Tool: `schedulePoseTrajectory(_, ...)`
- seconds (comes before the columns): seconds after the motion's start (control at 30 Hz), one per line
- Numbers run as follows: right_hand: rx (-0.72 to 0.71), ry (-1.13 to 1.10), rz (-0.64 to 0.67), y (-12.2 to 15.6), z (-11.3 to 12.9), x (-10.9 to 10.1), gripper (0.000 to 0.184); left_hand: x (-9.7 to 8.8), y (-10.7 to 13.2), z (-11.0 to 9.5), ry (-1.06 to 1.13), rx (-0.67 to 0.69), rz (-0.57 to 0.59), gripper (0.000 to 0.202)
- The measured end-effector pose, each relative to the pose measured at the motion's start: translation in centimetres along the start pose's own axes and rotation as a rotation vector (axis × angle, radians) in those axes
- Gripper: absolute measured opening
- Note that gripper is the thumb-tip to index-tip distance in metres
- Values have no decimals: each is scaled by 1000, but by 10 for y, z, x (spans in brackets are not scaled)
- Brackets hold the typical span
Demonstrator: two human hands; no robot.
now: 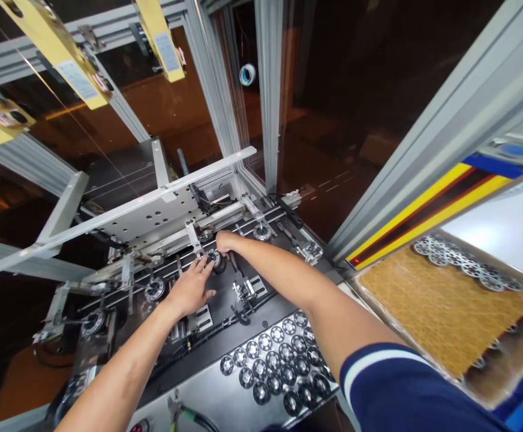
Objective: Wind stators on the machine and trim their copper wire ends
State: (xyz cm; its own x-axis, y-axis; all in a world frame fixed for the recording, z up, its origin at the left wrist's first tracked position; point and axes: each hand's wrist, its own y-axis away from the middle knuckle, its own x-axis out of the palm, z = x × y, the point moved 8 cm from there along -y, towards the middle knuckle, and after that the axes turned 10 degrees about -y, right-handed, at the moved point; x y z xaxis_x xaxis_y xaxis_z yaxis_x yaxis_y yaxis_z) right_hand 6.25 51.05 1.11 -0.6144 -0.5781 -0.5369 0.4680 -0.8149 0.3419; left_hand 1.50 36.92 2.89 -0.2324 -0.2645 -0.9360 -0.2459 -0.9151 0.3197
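Note:
Both my arms reach into a machine with a dark conveyor track (176, 273). My left hand (192, 288) lies over the track with its fingers spread, fingertips touching a round metal disc part (215, 258) seated on the track. My right hand (225, 241) is curled just beyond the same disc, fingers bent down at it; what they grip is hidden. More disc parts (155, 289) sit at stations along the track, one at the far end (261, 231). Several loose round disc parts (274, 360) lie grouped on the steel ledge below my right forearm.
Aluminium frame posts (268, 90) and a perforated metal bar (153, 210) cross above the track. At the right, a tray with brown mesh lining (441, 306) holds several disc parts (459, 259) along its far edge. Yellow tags (59, 48) hang overhead. Clamps (309, 251) flank the track.

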Motion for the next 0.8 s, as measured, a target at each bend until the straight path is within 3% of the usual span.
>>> schedulePoseTrajectory(0.13,89,34,20,6,-19,-3,32,1,0,1,32,-9,20,76)
schedulePoseTrajectory(0.33,89,31,132,20,-27,16,29,4,-1,5,112,-38,36,77)
schedulePoseTrajectory(0.53,81,55,128,25,-27,19,28,8,-1,8,155,-70,31,79)
schedulePoseTrajectory(0.67,21,105,62,44,-14,6,29,2,2,8,144,-68,5,76)
schedulePoseTrajectory(0.8,-85,197,-39,87,-15,-35,31,-17,8,4,124,-87,-52,58)
